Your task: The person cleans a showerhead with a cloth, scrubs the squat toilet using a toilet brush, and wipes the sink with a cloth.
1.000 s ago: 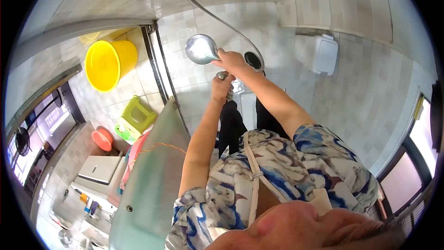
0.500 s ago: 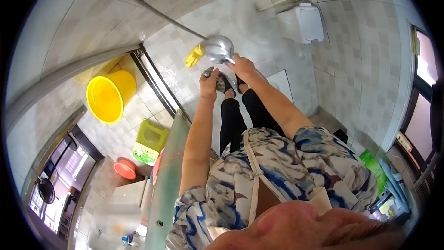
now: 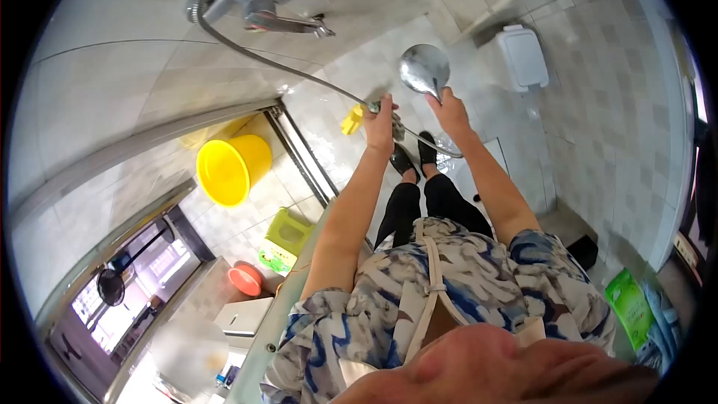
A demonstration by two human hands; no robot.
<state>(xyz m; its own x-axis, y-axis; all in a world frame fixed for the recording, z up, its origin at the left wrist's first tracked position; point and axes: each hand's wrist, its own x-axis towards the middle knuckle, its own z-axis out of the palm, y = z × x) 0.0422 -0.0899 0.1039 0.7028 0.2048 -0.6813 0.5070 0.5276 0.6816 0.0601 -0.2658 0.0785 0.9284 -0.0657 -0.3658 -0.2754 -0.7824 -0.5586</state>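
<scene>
My right hand (image 3: pixel 452 114) is closed round the handle of a silver shower head (image 3: pixel 424 69), whose round face is turned away from the camera. To its left, my left hand (image 3: pixel 380 126) grips a greenish-grey cloth (image 3: pixel 397 129), bunched and partly hidden by the fingers. The grey shower hose (image 3: pixel 295 72) runs from the wall mixer tap (image 3: pixel 254 0) past my left hand, then curves up toward my right hand. A yellow glove-like item (image 3: pixel 352 119) lies on the tiled floor just left of my left hand.
A yellow bucket (image 3: pixel 233 172) and a green stool (image 3: pixel 286 236) stand beyond the door track on the left. The frosted glass door (image 3: pixel 280 329) is beside my left arm. A white lidded bin (image 3: pixel 523 57) is at the upper right. A green packet (image 3: pixel 629 307) sits lower right.
The view has swung, bringing the wall mixer into sight. My right hand has carried the shower head to the right, away from my left hand, which still holds the cloth and is now at the hose.
</scene>
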